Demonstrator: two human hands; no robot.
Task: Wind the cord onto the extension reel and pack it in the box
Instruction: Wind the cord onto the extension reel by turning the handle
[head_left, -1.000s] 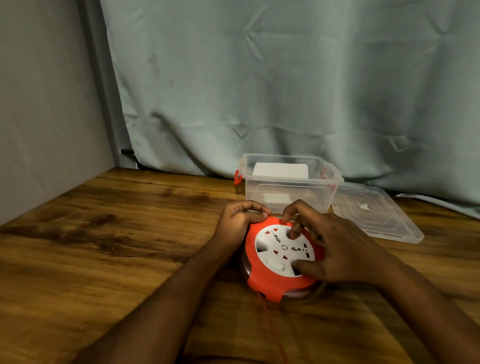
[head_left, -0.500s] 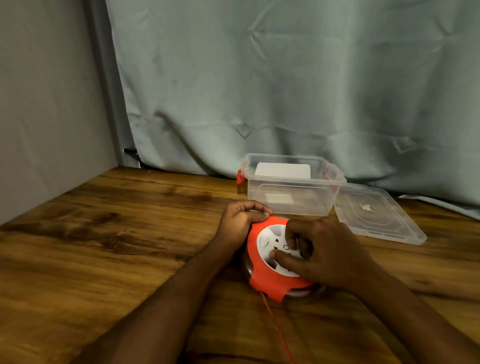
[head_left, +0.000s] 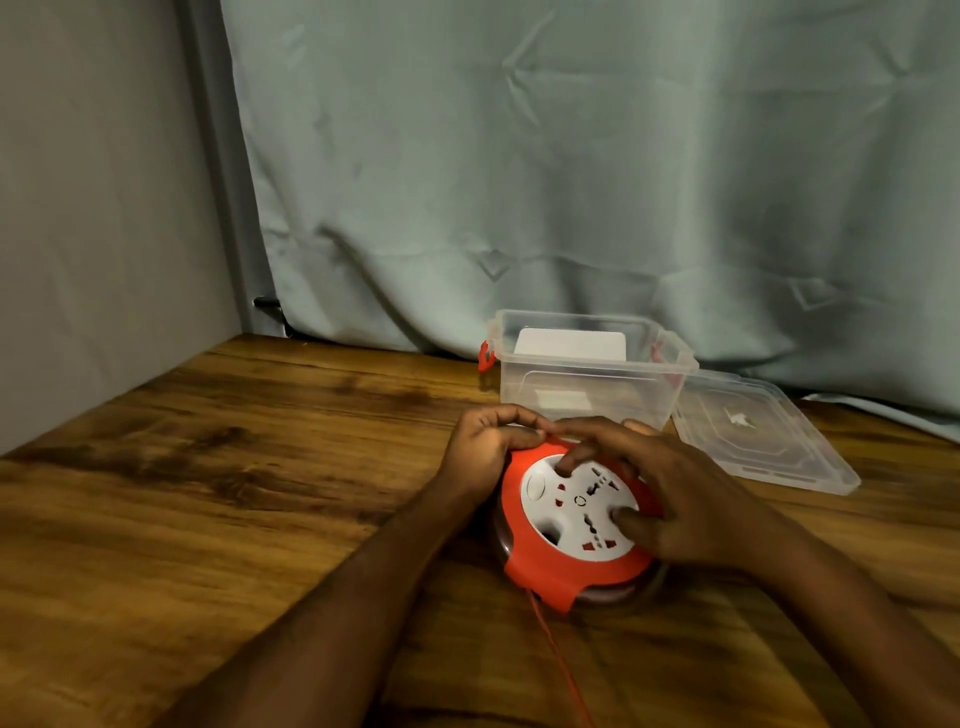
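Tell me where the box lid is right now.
In the head view the clear lid lies flat on the wooden table, right of the open plastic box and behind the right hand.

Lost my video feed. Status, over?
Left hand gripping round orange-and-white extension reel; right hand on its face. Thin orange cord trailing out. Clear plastic box open.

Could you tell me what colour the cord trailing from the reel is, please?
Orange-red, matching the reel's housing; the cord shows in the head view.
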